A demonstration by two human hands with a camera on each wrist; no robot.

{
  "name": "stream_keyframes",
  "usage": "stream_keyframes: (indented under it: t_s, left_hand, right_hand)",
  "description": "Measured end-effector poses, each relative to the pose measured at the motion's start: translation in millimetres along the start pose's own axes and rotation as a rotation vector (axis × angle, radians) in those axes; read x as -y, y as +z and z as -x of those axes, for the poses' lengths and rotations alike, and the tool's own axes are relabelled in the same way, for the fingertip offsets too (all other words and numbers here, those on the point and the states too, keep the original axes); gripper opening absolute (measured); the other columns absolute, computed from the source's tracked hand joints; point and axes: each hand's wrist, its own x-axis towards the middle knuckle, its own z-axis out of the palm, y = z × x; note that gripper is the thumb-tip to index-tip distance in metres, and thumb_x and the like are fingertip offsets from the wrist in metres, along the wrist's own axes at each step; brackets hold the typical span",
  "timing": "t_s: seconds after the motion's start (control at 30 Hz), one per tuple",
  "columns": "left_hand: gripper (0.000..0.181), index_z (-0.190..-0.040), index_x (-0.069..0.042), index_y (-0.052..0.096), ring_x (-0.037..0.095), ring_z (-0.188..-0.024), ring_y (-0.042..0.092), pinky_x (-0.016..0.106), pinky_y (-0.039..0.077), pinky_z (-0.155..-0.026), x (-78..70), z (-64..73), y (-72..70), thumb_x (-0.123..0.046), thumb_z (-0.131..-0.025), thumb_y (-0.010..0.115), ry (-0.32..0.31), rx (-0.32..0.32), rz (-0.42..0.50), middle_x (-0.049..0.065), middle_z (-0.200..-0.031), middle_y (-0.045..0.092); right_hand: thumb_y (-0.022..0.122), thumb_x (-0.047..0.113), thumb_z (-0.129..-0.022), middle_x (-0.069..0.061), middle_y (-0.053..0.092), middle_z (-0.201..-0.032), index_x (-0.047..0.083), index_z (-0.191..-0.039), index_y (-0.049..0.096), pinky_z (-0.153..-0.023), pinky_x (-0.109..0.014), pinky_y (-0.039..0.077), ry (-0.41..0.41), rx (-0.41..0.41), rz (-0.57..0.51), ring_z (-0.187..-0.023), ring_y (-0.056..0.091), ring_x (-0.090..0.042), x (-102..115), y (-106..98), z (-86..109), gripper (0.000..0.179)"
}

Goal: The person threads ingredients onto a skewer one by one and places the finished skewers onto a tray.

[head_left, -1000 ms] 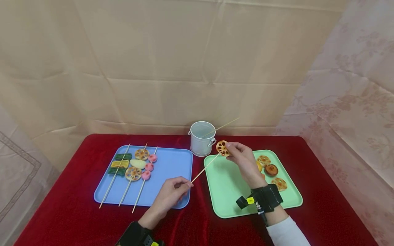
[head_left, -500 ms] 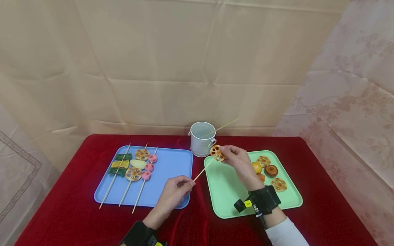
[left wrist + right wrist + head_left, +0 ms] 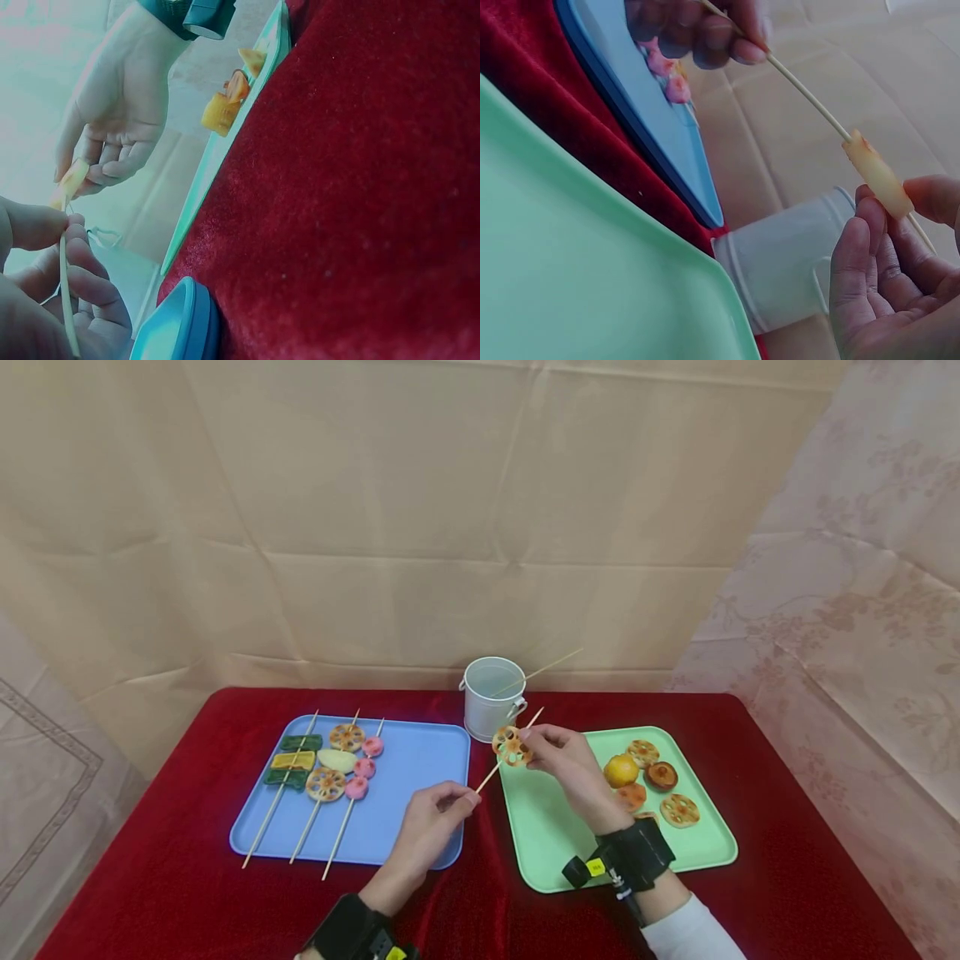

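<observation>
My left hand [image 3: 427, 822] pinches a thin wooden skewer [image 3: 810, 94] between thumb and fingers, near its lower part. A lotus root slice [image 3: 510, 746] with browned holes sits on the skewer, whose tip sticks out past the slice at the upper right. My right hand [image 3: 570, 768] pinches that slice at its right edge, between thumb and fingertips. In the right wrist view the slice appears edge-on, with the skewer running through it. Both hands are raised between the blue tray [image 3: 420, 747] and the green tray [image 3: 540, 856].
Three loaded skewers lie on the blue tray, one with pink balls [image 3: 364, 767]. A white bucket [image 3: 491, 710] holding a skewer [image 3: 555, 662] stands behind. On the green tray are lotus slices [image 3: 679, 810], a yellow piece [image 3: 621, 770] and a brown round piece [image 3: 661, 776].
My right hand has brought the lotus root slice left and down along the skewer toward my left hand. The skewer's tip now shows beyond the slice. My left hand has shifted slightly right and up.
</observation>
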Motion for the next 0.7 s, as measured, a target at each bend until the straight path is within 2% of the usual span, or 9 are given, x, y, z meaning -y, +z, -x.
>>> stream_keyframes:
  t_s: [0.37, 0.57, 0.7]
  left_hand:
    - [0.016, -0.099, 0.002, 0.077, 0.014, -0.079, 0.060, 0.026, 0.048, -0.071, -2.4, -1.3, 4.9, -0.011, -0.094, 0.070, 0.021, -0.024, 0.015, 0.016, -0.090, 0.072]
    - [0.015, -0.098, 0.001, 0.077, 0.019, -0.078, 0.062, 0.026, 0.049, -0.069, -3.2, -2.0, 6.7, -0.013, -0.094, 0.070, 0.016, -0.035, 0.020, 0.015, -0.087, 0.072]
    - [0.016, -0.098, 0.002, 0.076, 0.018, -0.069, 0.062, 0.026, 0.049, -0.064, -3.0, -1.9, 7.5, -0.013, -0.095, 0.071, 0.030, -0.023, 0.048, 0.010, -0.079, 0.069]
  right_hand:
    - [0.070, 0.026, -0.100, -0.006, 0.068, -0.087, -0.004, -0.111, 0.072, -0.081, -0.032, 0.055, -0.042, 0.059, 0.087, -0.081, 0.063, -0.020, -6.4, 10.7, 4.6, 0.032]
    - [0.071, 0.024, -0.099, -0.004, 0.068, -0.087, -0.003, -0.108, 0.073, -0.079, -0.032, 0.055, -0.047, 0.086, 0.091, -0.080, 0.063, -0.018, -9.0, 16.2, 7.2, 0.029]
    - [0.071, 0.023, -0.099, -0.003, 0.067, -0.085, -0.002, -0.106, 0.073, -0.079, -0.032, 0.055, -0.047, 0.108, 0.089, -0.079, 0.062, -0.019, -9.8, 18.2, 8.8, 0.026]
